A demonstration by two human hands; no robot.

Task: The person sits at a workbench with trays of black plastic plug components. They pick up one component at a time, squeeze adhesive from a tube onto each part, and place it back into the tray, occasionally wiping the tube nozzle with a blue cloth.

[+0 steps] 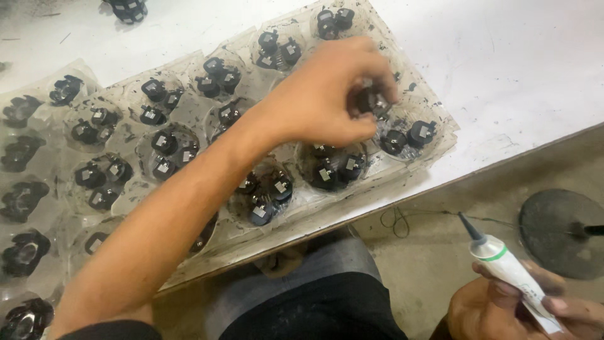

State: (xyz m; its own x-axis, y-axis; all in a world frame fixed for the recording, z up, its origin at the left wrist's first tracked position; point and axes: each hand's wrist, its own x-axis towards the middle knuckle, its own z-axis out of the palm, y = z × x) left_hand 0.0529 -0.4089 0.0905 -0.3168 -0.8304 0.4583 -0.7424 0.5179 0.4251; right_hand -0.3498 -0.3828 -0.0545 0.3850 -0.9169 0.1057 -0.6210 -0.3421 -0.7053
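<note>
Head view: your left hand [327, 94] pinches a small black part [371, 101] in a far-right cell of the clear tray [440, 135] on the white worktop [516, 63]. Lift it straight up, clear of its neighbours. Your right hand [503, 308] grips the white glue tube [513, 271], off the edge, nozzle up; keep it so.

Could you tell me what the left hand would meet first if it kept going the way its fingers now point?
The left hand points down into the clear plastic tray. Its fingertips seem already on a small black part there, so that part comes first, though depth is hard to judge.
</note>
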